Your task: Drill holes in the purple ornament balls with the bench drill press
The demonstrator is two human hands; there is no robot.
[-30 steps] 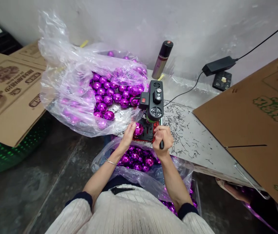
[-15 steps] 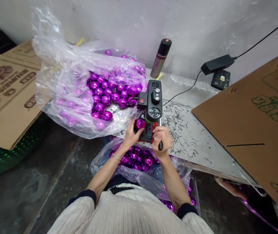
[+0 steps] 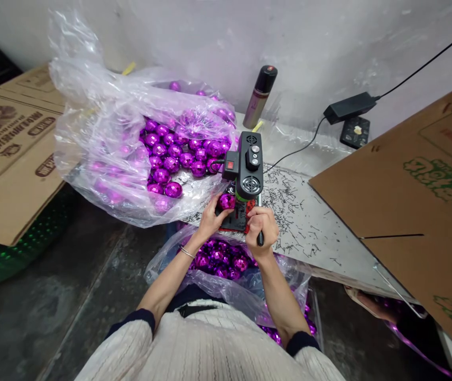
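1. Purple ball (image 3: 227,201) is pinched between the thumb and fingers of the left hand (image 3: 210,218), beside the head of the black machine (image 3: 250,159).
2. Compared with a second ago, the ball has been shifted slightly farther forward and the thumb brought to its near side; it seems now to be steadied against the machine.
3. Within the right hand's (image 3: 263,227) curled fingers, the handle (image 3: 260,239) is gripped.
4. Beyond the left fingers, more balls (image 3: 171,164) are held in a clear bag (image 3: 73,124).
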